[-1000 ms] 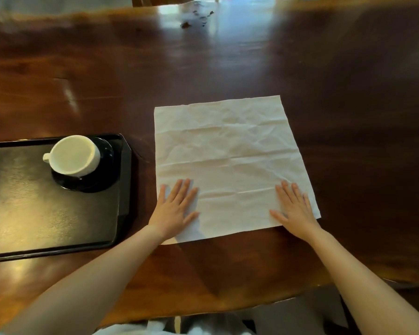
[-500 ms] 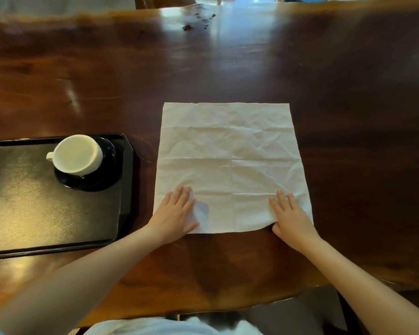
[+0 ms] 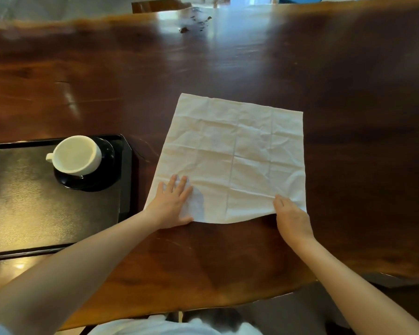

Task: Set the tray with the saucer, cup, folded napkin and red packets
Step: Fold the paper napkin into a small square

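A white creased napkin (image 3: 235,153) lies unfolded on the wooden table (image 3: 228,64), right of the black tray (image 3: 125,180). In the tray's far right corner a white cup (image 3: 75,154) sits on a dark saucer (image 3: 107,165). My left hand (image 3: 172,204) lies flat with its fingers apart on the napkin's near left corner. My right hand (image 3: 290,218) pinches the near right corner, and the near edge beside it is raised off the table. No red packets are in view.
Dark specks (image 3: 196,22) lie near the table's far edge, with a wooden chair back (image 3: 160,6) behind them. The table's near edge runs just below my forearms. Most of the tray's floor is bare.
The napkin has turned and shifted on the table. My right hand went from lying flat on the near right corner to gripping it, and the near edge has lifted. My left hand stays pressed on its corner.
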A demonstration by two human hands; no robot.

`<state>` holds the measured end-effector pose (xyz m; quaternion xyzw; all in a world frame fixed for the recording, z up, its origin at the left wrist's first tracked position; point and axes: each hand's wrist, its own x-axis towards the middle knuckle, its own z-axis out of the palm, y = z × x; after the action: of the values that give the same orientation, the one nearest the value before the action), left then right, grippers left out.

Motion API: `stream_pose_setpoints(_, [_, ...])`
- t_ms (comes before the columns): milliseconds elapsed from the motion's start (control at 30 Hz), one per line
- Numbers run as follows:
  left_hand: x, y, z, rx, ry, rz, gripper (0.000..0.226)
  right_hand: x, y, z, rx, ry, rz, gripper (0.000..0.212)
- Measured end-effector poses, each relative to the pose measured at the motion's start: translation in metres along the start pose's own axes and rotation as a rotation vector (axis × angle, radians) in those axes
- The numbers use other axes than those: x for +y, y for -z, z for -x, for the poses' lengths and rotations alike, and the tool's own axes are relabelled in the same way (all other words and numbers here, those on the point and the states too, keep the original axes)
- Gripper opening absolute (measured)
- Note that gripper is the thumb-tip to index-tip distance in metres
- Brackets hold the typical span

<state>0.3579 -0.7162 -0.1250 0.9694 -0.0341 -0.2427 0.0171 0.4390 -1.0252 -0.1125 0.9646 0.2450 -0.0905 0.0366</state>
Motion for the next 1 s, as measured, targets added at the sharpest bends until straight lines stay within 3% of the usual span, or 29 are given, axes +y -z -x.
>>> stream_pose_setpoints(100, [-0.002, -0.003, 0.006, -0.034, -0.014, -0.004, 0.09, 0.006, 0.011, -0.01, 0.041, -0.147, -0.277, 0.006])
stream_pose_setpoints(167, [-0.002, -0.002, 0.009, -0.02, -0.016, 0.007, 0.076, 0.014, 0.016, -0.021, 0.021, -0.266, -0.398, 0.013])
stream_pose_setpoints(267, [-0.004, 0.005, 0.012, 0.132, 0.027, 0.184, 0.047, 0.027, 0.03, -0.033, -0.061, -0.25, -0.467, 0.014])
stream_pose_setpoints(400, [-0.024, 0.021, 0.021, 0.321, 0.125, 0.383, 0.02, 0.046, 0.045, -0.037, -0.126, -0.135, -0.377, 0.005])
stream_pose_setpoints(533, [-0.042, 0.043, 0.04, 0.268, 0.09, 0.69, 0.014, 0.063, 0.05, -0.036, -0.195, -0.042, -0.13, 0.019])
stream_pose_setpoints(633, [-0.048, 0.066, 0.05, 0.227, 0.111, 0.871, 0.013, 0.071, 0.05, -0.038, -0.165, -0.065, -0.174, 0.031])
stream_pose_setpoints(800, [-0.066, 0.097, 0.045, 0.303, 0.188, 1.182, 0.008, 0.081, 0.084, -0.061, -0.063, -0.222, -0.763, 0.011])
stream_pose_setpoints(933, [-0.081, 0.115, 0.013, 0.411, 0.282, 1.466, 0.012, 0.084, 0.104, -0.086, 0.038, -0.334, -1.124, 0.014])
stream_pose_setpoints(1000, [-0.088, 0.118, -0.014, 0.457, 0.364, 1.479, 0.016, 0.081, 0.101, -0.106, 0.118, -0.4, -1.199, 0.017])
